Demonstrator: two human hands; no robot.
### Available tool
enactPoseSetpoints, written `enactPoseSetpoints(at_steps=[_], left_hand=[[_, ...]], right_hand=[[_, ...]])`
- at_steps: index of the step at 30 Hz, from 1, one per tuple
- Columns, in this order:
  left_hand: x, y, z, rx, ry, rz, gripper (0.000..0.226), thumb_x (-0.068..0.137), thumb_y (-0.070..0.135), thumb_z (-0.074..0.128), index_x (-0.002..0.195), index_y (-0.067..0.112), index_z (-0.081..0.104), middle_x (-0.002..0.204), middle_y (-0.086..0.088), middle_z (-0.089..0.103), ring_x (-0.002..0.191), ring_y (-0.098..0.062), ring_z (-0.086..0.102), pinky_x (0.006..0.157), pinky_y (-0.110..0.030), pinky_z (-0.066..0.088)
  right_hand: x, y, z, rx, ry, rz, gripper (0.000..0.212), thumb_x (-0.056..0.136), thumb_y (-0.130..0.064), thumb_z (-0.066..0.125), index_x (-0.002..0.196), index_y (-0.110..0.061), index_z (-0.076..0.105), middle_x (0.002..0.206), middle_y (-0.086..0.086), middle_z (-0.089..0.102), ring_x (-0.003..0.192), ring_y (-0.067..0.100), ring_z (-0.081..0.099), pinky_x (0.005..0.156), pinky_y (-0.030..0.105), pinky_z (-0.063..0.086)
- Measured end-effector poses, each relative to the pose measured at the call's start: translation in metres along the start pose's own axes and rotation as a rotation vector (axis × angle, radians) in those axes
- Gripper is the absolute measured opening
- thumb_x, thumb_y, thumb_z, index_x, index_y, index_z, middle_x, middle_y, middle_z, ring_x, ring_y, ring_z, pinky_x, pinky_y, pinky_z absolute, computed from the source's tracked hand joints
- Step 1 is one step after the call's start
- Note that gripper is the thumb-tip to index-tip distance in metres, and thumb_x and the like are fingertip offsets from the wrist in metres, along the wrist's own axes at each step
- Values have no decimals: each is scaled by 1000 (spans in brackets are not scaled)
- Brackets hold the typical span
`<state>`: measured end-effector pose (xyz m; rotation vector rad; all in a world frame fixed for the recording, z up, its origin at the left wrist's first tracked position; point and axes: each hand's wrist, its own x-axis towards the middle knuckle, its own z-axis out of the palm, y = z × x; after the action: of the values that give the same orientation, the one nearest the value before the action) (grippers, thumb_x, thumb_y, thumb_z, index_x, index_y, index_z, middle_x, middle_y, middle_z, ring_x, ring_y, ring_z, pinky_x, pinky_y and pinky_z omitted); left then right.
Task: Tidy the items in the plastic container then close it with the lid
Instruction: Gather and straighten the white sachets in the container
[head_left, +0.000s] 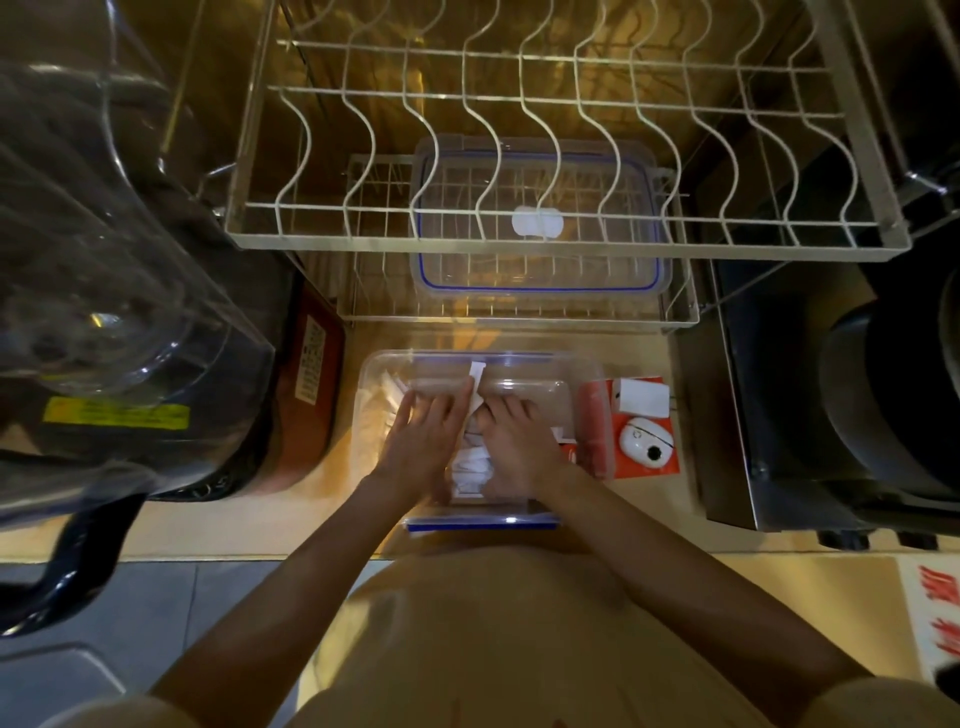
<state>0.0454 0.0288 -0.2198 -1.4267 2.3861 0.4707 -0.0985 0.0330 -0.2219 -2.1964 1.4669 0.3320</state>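
The fingers of the left hand (423, 436) lie straight and close together, pressing flat on white paper packets (470, 465) inside the clear plastic container (519, 364). The fingers of the right hand (514, 441) are bent down into the same heap of packets, and one upright white slip (476, 384) stands between the two hands; whether the right hand pinches it I cannot tell. Both hands are inside the container, side by side and almost touching. The packets are too many and too blurred to count (some lean against the left wall, others lie in the middle).

The one container stands on a beige countertop (311, 514), its near blue-edged latch (480, 522) folded down toward the person. Its one lid (540, 223), clear with a blue seal line and a white oval patch, lies apart on the lower tier of a white wire dish rack (519, 249), behind the container. Just right of the container lies one red box (647, 431) showing two white devices. At the left stands one large clear water bottle (104, 260), and at the right a dark appliance (857, 389).
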Motion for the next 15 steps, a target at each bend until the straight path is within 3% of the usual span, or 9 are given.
enactPoseSetpoints(at_steps=[8,12,15], left_hand=[[-4,5,-1,-68,98,-65,117,75,29,68,134,13,-32,143,-8,40,140,-25,26,118,-38,-2],[-2,-1,-2,-17,14,-15,86,77,33,65,144,13,15,147,-8,34,141,-24,23,118,-40,-4],[2,-4,-2,28,-22,15,82,73,36,68,140,14,26,146,-7,33,139,-25,25,119,-42,0]], right_hand=[[5,-5,-1,47,-1,4,65,74,-28,72,129,-10,44,135,9,44,126,25,39,107,35,32],[7,-6,-1,56,-51,13,63,78,-27,70,133,-8,45,138,13,45,127,27,41,108,36,32],[8,-6,-4,72,-59,17,54,80,-26,67,127,-6,50,134,15,48,123,29,44,104,36,35]])
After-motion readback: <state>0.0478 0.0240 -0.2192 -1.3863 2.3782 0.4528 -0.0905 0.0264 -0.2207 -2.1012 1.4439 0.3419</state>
